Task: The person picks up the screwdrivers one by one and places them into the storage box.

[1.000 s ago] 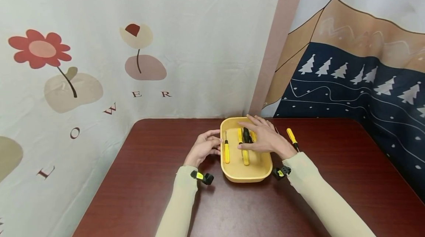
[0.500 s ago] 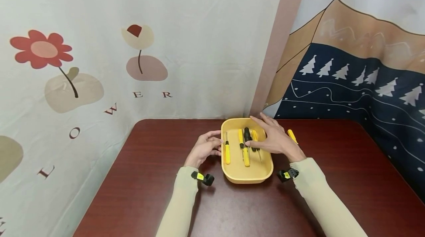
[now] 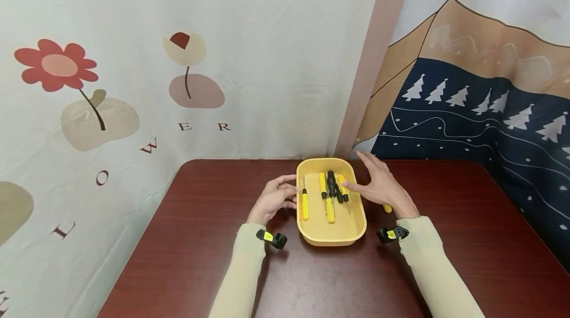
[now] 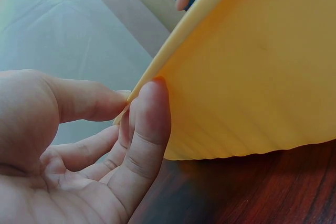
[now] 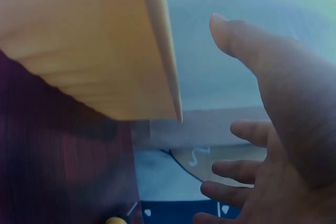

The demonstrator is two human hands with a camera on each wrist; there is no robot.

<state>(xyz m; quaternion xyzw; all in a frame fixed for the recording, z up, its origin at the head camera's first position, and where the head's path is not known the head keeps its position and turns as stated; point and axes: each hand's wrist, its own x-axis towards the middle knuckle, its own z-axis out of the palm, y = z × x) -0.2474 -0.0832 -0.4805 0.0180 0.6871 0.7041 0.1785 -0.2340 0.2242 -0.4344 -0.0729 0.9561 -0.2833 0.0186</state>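
Observation:
A yellow plastic basin [image 3: 331, 237] stands on the table with several screwdrivers lying in it. One yellow-handled screwdriver [image 3: 305, 204] is by its left wall; a black-handled screwdriver [image 3: 331, 182] and other yellow ones lie near the middle. My left hand [image 3: 271, 200] pinches the basin's left rim between thumb and fingers, as the left wrist view shows. Beyond the right rim, my right hand [image 3: 382, 190] is spread with nothing in it, its thumb towards the basin. In the right wrist view a gap separates that hand [image 5: 283, 124] from the rim.
Under the right hand, another yellow-handled screwdriver [image 3: 387, 208] lies on the table, mostly hidden. The dark red-brown table [image 3: 213, 239] reaches back to a printed curtain [image 3: 276, 85] with flowers and letters. A dark blue tree print [image 3: 472, 115] hangs at the right.
My right hand has moved right, from over the basin to beside its right rim, uncovering the screwdrivers inside and covering the one on the table. My left hand has stayed at the rim.

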